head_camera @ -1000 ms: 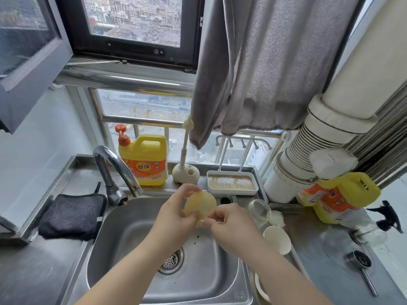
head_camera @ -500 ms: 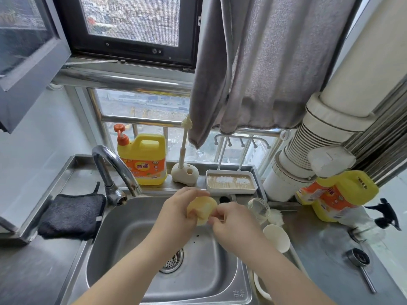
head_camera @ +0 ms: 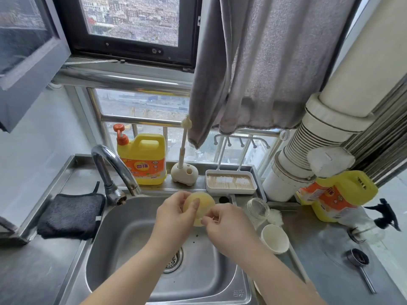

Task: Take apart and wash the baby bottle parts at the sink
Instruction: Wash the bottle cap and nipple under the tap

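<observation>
Just translucent yellowish bottle part (head_camera: 201, 204)

I have a single view to work from, the head camera, worn high and looking forward and steeply down over the steel sink (head_camera: 123, 245). Its wide lens bends the edges, so the window frame (head_camera: 132, 51) at the top and the counter (head_camera: 330, 260) at the right both curve inward. It sits close: both forearms enter from the bottom edge, and the left hand (head_camera: 174, 219) and right hand (head_camera: 226, 227) meet near the centre of the frame. The faucet (head_camera: 112, 170) stands to the left of centre. With no second view, nothing overlaps
</observation>
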A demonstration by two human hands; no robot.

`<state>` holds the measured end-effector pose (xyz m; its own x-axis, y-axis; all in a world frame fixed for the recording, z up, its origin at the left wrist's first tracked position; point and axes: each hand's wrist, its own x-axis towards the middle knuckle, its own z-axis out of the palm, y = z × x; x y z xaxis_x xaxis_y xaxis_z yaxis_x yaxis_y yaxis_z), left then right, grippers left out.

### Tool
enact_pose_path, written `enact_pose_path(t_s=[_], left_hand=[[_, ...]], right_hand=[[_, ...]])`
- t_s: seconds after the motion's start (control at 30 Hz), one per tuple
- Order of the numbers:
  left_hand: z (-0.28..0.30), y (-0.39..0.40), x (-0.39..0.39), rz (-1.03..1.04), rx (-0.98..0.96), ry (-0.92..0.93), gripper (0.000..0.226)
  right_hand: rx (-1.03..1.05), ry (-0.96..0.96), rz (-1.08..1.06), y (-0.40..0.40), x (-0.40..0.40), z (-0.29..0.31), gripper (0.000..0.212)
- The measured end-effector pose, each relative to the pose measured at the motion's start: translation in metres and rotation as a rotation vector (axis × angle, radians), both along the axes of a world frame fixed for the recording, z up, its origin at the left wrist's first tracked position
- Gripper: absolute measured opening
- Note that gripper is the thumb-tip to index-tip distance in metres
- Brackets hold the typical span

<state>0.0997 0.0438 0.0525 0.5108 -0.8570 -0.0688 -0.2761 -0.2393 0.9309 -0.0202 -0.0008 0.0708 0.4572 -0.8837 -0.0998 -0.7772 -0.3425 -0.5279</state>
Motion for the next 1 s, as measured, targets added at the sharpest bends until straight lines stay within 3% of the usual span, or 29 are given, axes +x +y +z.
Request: enact_pose_path(t_s=[0.13, 0.3, 0.53, 0.67, 0.83, 1.0], left_hand=[[-0.001, 0.000, -0.002, -0.110, 0.059, 0.029, 0.013], [0.006, -0.001, 0.006, -0.204, 0.035, -0.072, 0.038], [0.005, -0.003, 0.007, -0.106, -0.008, -0.008, 0.053], [0.003, -0.001, 0.003, -0.163, 0.008, -0.025, 0.051], [0.002, -0.009, 0.010, -0.082, -0.001, 0.033, 0.042], [-0.009, -0.007, 0.009, -0.019, 0.030, 0.101, 0.038]], right_hand=[[0.019, 0.011, -0.023, -0.003, -0.003, 0.000, 0.016], [-0.155, 0.097, -0.115, -0.013, -0.010, 0.011, 0.019], [-0.049, 0.060, -0.032, 0.000, -0.006, 0.001, 0.016], [-0.086, 0.045, -0.143, -0.010, -0.012, 0.009, 0.019], [-0.088, 0.048, -0.024, 0.002, -0.008, -0.002, 0.017], [0.162, -0.102, -0.013, -0.005, -0.012, -0.016, 0.014]])
